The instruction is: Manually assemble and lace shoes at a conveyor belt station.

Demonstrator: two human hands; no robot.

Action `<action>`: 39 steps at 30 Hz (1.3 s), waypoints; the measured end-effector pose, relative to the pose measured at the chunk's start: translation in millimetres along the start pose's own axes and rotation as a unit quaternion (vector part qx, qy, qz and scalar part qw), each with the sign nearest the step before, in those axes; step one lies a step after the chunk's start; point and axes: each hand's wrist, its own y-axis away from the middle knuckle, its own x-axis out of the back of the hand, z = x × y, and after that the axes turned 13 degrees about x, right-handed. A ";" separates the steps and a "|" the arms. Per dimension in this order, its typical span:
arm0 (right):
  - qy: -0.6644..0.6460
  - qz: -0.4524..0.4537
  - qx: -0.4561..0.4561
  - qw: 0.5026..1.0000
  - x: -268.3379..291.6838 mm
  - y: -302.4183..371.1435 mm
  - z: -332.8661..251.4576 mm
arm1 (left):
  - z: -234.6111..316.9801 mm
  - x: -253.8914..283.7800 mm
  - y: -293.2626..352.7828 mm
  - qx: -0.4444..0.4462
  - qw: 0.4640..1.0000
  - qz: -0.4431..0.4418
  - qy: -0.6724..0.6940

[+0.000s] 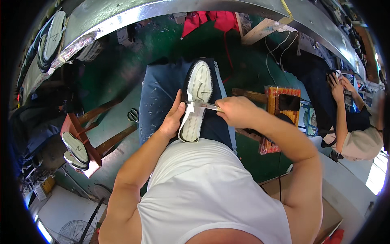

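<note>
A shoe [200,81] with a white stitched sole face and a dark edge lies lengthwise on my lap, its toe end pointing away from me. My left hand [174,118] is around its left side near the middle, thumb and fingers pressed against the edge. My right hand [239,111] is closed on a tool [210,106] with a pale handle and a shiny flat metal part. The metal reaches left across the middle of the shoe; its exact kind is hard to make out. At the near end, a white strip along the left edge stands slightly away from the sole.
A metal-edged bench [122,19] curves across the front. Left are a red-brown stool [92,156] with pale shoe pieces [74,146] and black scissors [133,115]. Right, a dark phone [289,102] lies on an orange beaded seat [271,122]. Beyond it sits a co-worker [357,138].
</note>
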 end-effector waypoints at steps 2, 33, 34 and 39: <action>-0.058 0.092 -0.014 0.994 -24.7 5.1 3.6 | 4.9 1.3 -6.0 -0.015 0.999 -0.003 -0.039; -0.274 -0.063 -0.124 0.952 41.3 -41.5 20.9 | 18.2 -18.1 -13.2 -0.180 0.835 0.195 -0.482; -0.310 0.008 -0.137 0.941 14.6 -40.9 25.2 | 19.3 -16.5 -13.5 -0.190 0.830 0.195 -0.486; -0.358 0.248 -0.159 0.886 -55.5 -32.4 5.6 | 47.7 -30.5 -9.7 -0.128 0.816 0.206 -0.524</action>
